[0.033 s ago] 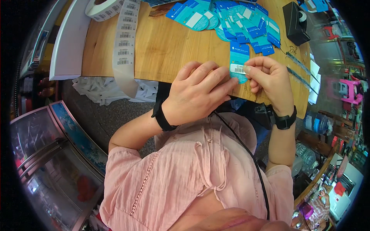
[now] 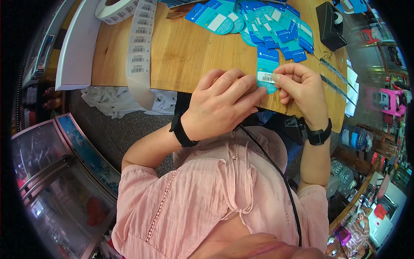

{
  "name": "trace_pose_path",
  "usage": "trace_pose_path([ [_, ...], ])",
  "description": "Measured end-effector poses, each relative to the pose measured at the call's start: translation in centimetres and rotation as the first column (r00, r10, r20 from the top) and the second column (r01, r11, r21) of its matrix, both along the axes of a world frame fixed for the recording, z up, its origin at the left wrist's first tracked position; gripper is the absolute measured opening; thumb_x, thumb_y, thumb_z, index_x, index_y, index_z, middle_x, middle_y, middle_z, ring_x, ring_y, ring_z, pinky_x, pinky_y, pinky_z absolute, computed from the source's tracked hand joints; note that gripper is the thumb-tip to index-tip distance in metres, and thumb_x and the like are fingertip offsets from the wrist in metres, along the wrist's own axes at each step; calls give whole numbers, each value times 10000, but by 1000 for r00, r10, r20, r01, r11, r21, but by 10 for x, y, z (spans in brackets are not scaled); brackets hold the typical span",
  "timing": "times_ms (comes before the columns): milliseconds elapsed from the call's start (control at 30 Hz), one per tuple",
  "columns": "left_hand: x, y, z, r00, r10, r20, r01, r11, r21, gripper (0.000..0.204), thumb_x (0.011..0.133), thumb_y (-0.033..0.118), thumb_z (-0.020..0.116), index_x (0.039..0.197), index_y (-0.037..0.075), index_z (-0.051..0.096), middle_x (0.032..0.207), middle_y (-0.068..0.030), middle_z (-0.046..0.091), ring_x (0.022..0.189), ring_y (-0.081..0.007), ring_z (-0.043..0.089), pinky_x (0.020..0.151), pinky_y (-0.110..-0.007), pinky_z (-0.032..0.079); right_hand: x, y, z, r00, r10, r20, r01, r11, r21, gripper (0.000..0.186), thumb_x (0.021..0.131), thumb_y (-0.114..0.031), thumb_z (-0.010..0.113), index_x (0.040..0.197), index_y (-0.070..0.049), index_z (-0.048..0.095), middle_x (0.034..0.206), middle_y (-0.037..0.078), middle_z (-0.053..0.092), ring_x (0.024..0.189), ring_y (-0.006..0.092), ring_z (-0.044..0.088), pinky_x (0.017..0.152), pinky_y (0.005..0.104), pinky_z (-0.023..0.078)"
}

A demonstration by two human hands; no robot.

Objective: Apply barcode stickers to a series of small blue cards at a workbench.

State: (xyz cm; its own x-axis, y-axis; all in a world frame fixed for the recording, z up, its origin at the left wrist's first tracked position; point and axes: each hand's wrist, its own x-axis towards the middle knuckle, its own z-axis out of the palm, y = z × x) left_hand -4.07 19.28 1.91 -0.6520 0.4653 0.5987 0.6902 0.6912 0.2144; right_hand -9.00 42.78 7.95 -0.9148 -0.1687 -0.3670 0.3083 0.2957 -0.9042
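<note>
On the wooden table near its front edge lies a blue and teal hang tag (image 2: 268, 58) with a rounded lower end. A white barcode sticker (image 2: 265, 77) sits across its lower part. My right hand (image 2: 299, 84) has thumb and forefinger pinched at the sticker's right edge, its other fingers curled in. My left hand (image 2: 226, 97) is left of the tag, palm down, fingers bent and somewhat apart. Its forefinger tip touches the tag's lower left edge, and the thumb is mostly hidden below. Both wrists wear black bands.
Many similar tags (image 2: 276, 28) lie heaped behind. A barcode label strip (image 2: 139, 47) runs from a roll (image 2: 115, 9) over the table's front edge at left, above white backing scraps (image 2: 112, 101). A black tape dispenser (image 2: 331, 26) stands at right. A black cable (image 2: 276, 166) crosses my front.
</note>
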Motion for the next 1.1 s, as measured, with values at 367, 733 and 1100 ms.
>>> trace_pose_path([
  [367,2,-1,14,997,-26,72,30,998,-51,486,817,294,840,1278,196,720,1417,24,656,1197,-199,606,1030,-405,456,7,-4,4,991,3,-131,21,984,179,257,993,-157,787,1194,-6,734,807,-3,708,624,35,604,563,216,499],
  [733,2,-3,11,999,-37,40,40,997,-62,522,855,328,821,1347,216,691,1434,21,657,1222,-223,619,1047,-421,451,36,11,-19,506,663,-551,-36,655,755,641,907,-310,860,1480,-104,659,1591,123,591,1526,402,472,1257,558,357],
  [1100,-35,-36,23,969,172,179,-136,971,-197,662,1069,436,634,1605,75,488,1687,-231,431,1528,-438,432,1236,-547,352,104,44,-37,477,349,-807,-285,929,234,289,823,93,720,1077,-9,811,1116,178,810,1056,342,793,932,415,628],
])
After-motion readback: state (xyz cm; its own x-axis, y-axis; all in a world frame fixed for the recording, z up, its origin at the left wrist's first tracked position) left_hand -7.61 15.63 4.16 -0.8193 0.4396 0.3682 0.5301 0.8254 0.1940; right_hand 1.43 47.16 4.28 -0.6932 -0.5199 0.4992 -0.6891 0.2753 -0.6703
